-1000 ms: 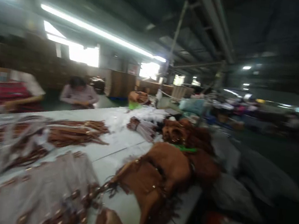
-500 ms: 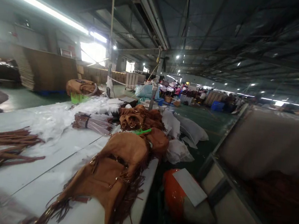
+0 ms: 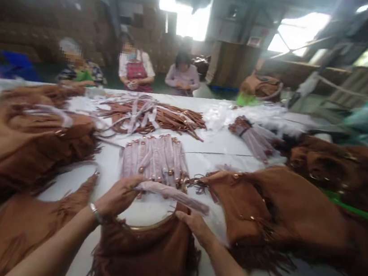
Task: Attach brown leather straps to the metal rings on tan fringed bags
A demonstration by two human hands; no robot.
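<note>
Bag [image 3: 144, 259] sits squarely before me now, where half a second ago my view was swung right with no hand in it, so I judge the handling resumed: my left hand [image 3: 124, 193] clenches one end of the wrapped strap [image 3: 173, 194], while my right hand [image 3: 194, 227] rests thumb-first at the bag's upper right corner, grip hidden. Fringed bags crowd me left [image 3: 23, 225] and right [image 3: 239, 208]; past the wrapped row [image 3: 154, 156], I have room on the white tabletop [image 3: 216, 153] before the far edge and three people [image 3: 182, 74].
</note>
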